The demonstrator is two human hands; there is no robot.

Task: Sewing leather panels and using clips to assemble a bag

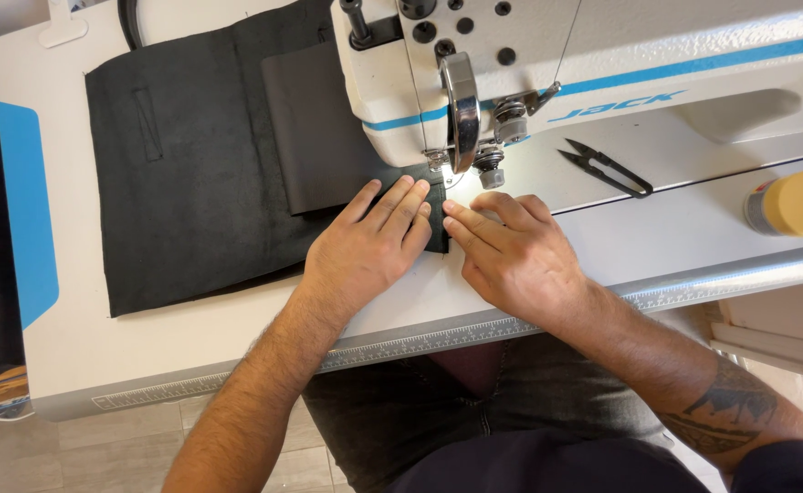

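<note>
Both hands flat mid-frame, left hand [371, 239] and right hand [511, 256] pinning black fabric [191, 183] at the presser foot [438, 169]; keep fingertips clear, feed evenly.

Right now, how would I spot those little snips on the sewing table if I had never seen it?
Start at the white sewing machine and look just under its long arm, on the white table. The snips lie flat there, right of the needle light, black and thin with two pointed blades. The yellow-lidded jar nearby is round and bright, and no hand touches them.
</note>
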